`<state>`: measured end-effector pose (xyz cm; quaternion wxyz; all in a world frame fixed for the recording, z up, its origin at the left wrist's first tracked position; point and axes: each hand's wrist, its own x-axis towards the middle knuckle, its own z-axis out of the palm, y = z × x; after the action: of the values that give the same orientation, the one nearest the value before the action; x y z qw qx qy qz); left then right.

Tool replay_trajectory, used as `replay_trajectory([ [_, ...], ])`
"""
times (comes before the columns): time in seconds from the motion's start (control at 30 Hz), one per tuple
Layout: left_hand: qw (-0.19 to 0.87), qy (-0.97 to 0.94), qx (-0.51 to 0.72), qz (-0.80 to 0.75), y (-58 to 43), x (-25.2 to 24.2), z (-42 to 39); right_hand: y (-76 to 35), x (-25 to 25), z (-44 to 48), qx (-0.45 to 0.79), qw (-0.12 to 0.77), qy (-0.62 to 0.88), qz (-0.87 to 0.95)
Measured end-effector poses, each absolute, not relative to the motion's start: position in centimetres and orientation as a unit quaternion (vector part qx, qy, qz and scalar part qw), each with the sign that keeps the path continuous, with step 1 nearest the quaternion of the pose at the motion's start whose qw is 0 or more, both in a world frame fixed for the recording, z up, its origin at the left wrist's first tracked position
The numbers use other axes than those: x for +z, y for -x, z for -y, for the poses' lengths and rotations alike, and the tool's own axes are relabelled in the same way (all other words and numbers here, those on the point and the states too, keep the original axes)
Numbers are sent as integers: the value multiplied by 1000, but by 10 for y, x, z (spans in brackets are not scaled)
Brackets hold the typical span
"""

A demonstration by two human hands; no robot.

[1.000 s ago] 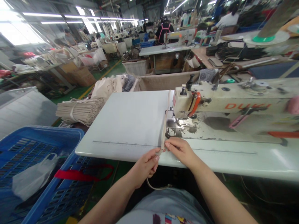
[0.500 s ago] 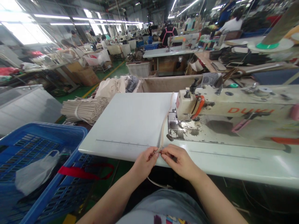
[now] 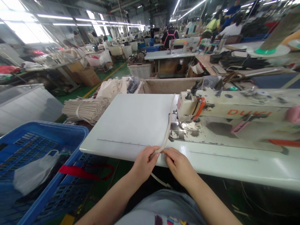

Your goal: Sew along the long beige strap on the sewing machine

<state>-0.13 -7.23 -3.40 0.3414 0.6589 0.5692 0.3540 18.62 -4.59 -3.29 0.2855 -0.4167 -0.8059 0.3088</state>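
A narrow beige strip (image 3: pixel 168 129) runs from the far edge of the white sewing table, past the machine's needle plate, down to the front edge. My left hand (image 3: pixel 147 159) pinches it there between thumb and fingers, and its loose end hangs below the table. Close on the right, my right hand (image 3: pixel 176 160) has its fingers closed at the same spot, with the fingertips against the strip. The sewing machine (image 3: pixel 217 106) stands just right of the strip.
At the left are a blue basket (image 3: pixel 56 126) holding a plastic bag (image 3: pixel 35 175), and a tied bundle of beige strips (image 3: pixel 85 110). A fabric-lined bin (image 3: pixel 164 85) sits behind the table. Several people work farther back.
The strip's near part now curves further right before reaching my left hand. My right hand has turned slightly, its fingers more closed and pointing down. The view has shifted a little.
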Motion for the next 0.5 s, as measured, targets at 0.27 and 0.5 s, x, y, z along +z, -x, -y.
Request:
replay_trajectory([
  [0.27,275,-607,366,-650,33,-40,55,-195,-35,50,216,363,418,805],
  [0.5,120,-627,257,-725,71,-49,41,-211,-45,53,196,373,459,783],
])
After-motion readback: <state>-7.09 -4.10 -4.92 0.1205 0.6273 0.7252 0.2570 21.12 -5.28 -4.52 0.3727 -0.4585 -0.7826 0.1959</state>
